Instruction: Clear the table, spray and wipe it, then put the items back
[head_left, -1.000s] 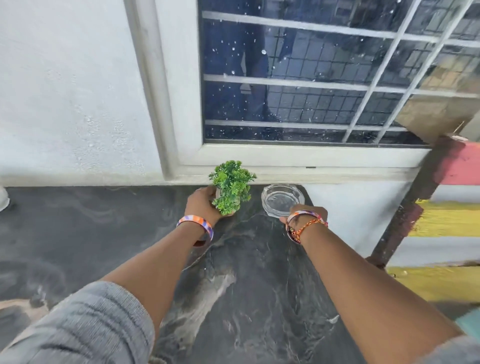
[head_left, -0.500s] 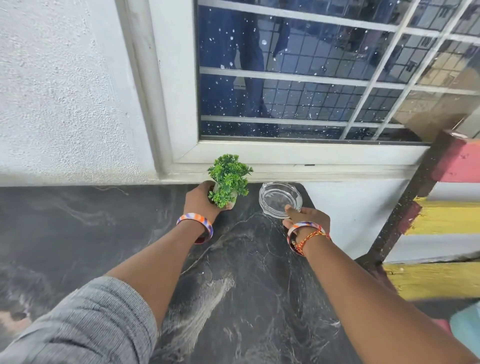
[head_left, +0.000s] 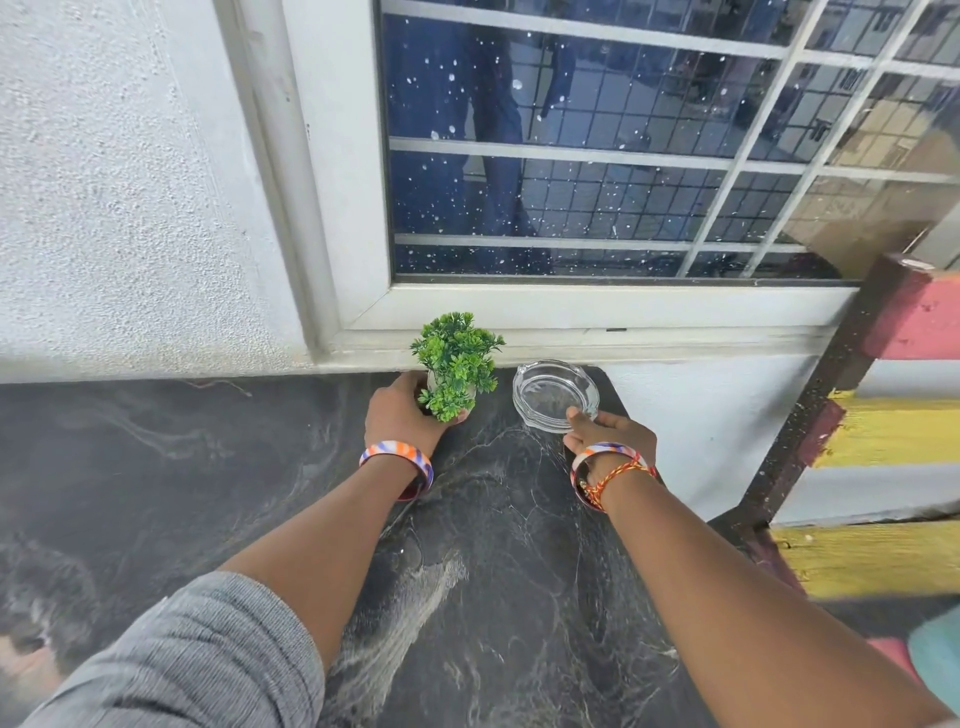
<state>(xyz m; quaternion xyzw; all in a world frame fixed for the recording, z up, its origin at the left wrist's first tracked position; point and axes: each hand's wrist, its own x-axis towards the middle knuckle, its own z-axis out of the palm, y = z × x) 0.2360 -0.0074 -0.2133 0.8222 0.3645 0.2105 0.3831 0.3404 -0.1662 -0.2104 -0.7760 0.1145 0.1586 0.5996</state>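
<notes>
Gripping plant (head_left: 457, 364), left hand (head_left: 397, 415), no writing

Left arm: ribbed grey knit sleeve (head_left: 197, 660) pushed up past the forearm; wide bangle (head_left: 397, 460) in orange, white and purple at the wrist. Right arm: matching bangle (head_left: 605, 452); braided orange-and-red thread wristband (head_left: 615, 475) beside it. Forearms bare.

White textured wall (head_left: 119, 208) at left, window (head_left: 597, 156) with white grille bars and speckled glass above the sill, pink-and-yellow striped painted wall (head_left: 893, 436) at right.
</notes>
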